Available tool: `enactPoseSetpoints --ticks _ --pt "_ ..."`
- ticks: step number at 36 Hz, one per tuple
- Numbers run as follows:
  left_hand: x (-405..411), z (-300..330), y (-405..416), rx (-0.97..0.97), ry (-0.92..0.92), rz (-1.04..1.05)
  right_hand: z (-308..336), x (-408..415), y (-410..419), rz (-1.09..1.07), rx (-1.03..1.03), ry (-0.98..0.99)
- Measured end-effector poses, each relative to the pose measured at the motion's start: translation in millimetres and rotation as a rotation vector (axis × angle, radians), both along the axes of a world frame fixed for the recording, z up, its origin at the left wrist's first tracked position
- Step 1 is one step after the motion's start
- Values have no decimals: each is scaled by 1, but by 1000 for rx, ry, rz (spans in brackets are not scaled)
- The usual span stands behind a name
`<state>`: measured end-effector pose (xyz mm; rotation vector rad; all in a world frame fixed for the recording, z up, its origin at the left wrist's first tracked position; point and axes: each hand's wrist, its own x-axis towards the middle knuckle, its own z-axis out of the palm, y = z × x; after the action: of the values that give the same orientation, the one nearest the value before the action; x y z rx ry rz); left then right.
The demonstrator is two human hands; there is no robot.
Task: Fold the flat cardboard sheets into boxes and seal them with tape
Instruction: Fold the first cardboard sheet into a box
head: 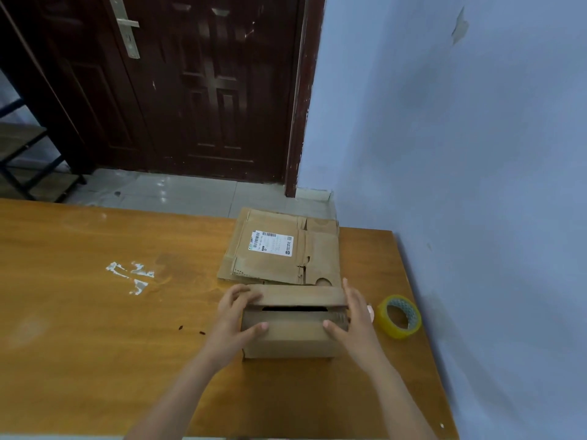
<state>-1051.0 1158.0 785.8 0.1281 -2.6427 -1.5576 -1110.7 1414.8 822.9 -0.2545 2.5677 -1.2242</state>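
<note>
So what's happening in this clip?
A person is folding a small cardboard box on a wooden table. The left hand and right hand press on its sides and top flaps, which still show a dark gap. A tape roll waits to the right; flat cardboard sheets lie behind.

Matt brown cardboard box (290, 328); glossy yellowish plastic tape roll (399, 316); smooth varnished wood table (95, 312).
</note>
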Motion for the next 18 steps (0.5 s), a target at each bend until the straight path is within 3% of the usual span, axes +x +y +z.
enactPoseSetpoints --ticks 6,12,15,18 --pt "10 -8 5 46 42 63 -11 9 -2 50 29 16" --pt "17 -3 14 134 -19 148 -17 13 -5 -89 -106 -16" --pt "17 1 22 151 -77 159 -4 8 -12 -230 -211 -93" --pt "17 5 26 188 -78 176 3 -1 -14 -380 -243 -297"
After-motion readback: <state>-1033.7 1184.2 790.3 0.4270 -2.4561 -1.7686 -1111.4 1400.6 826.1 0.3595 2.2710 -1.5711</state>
